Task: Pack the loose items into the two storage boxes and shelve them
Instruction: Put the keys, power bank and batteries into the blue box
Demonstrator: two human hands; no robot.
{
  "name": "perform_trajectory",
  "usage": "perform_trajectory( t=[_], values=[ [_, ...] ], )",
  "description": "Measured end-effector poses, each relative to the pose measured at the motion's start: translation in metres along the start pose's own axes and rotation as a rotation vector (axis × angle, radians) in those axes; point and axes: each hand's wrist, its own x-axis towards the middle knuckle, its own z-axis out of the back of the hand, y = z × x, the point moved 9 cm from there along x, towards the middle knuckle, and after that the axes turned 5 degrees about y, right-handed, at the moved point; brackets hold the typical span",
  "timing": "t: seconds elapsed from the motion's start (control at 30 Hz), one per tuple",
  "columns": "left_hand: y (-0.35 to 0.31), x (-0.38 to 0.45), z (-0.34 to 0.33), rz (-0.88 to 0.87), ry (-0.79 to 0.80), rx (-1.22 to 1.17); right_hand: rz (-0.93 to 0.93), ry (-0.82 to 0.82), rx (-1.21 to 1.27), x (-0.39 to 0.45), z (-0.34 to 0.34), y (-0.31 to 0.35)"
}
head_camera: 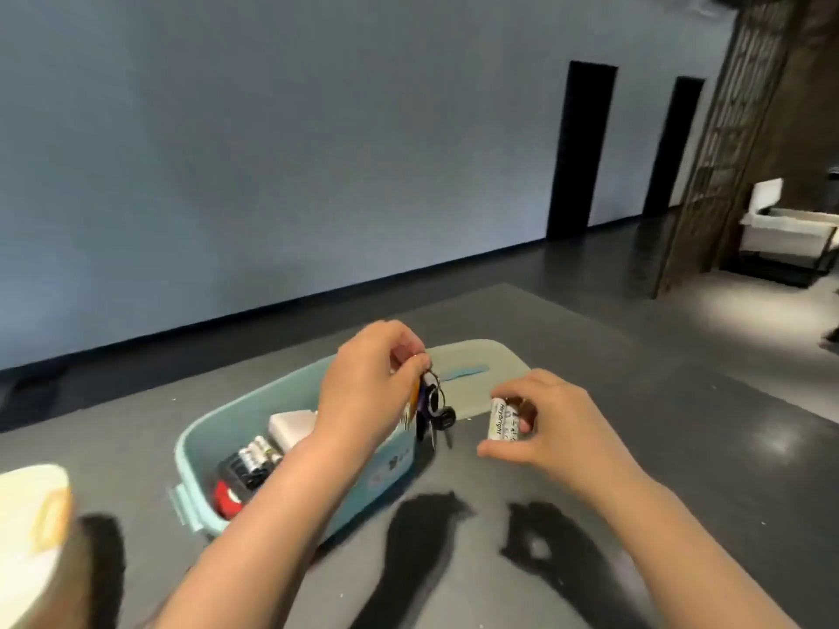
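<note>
An open teal storage box (pixel 213 429) sits on the grey table (pixel 635 447). Inside it lie batteries (pixel 259 451), a white charger block (pixel 290 426) and a red and black item (pixel 227 492). My left hand (pixel 367 383) pinches a bunch of keys (pixel 431 406) that dangles over the box's right end. My right hand (pixel 545 424) grips a few white batteries (pixel 501 419) just right of the box. The teal lid (pixel 481 374) lies flat behind the box.
A cream box or lid with a yellow handle (pixel 36 528) pokes in at the left edge. Beyond the table are a dark floor, a pale wall with two dark doorways, a wooden lattice screen (pixel 726 143) and white furniture (pixel 790 233) at right.
</note>
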Motion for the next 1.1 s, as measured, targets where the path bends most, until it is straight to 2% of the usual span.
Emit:
perform_trajectory(
  t=[0.07,0.17,0.33,0.47,0.57,0.7,0.8,0.93,1.1],
  values=[
    [0.035,-0.002,0.050,0.063,-0.103,0.033,0.072,0.030,0.015,0.030,-0.028,0.035],
    [0.082,-0.010,0.094,0.152,-0.159,0.080,0.130,0.043,0.056,0.061,-0.064,0.074],
    [0.164,-0.031,0.114,0.319,-0.092,0.171,0.162,0.122,0.063,0.093,-0.130,0.111],
    [0.211,-0.047,0.096,0.459,-0.024,0.106,0.156,0.214,0.048,0.106,-0.169,0.116],
    [0.227,-0.058,0.078,0.500,0.050,0.136,0.180,0.259,0.017,0.112,-0.187,0.117],
    [0.228,-0.062,0.079,0.376,0.065,0.525,0.217,0.398,-0.036,0.113,-0.217,0.125],
    [0.240,-0.069,0.075,0.418,0.156,0.689,0.256,0.480,-0.067,0.116,-0.239,0.135],
    [0.248,-0.078,0.071,0.459,0.159,0.661,0.338,0.522,-0.125,0.142,-0.259,0.155],
    [0.249,-0.088,0.078,0.490,-0.016,0.536,0.456,0.640,-0.214,0.170,-0.289,0.175]
  ],
)
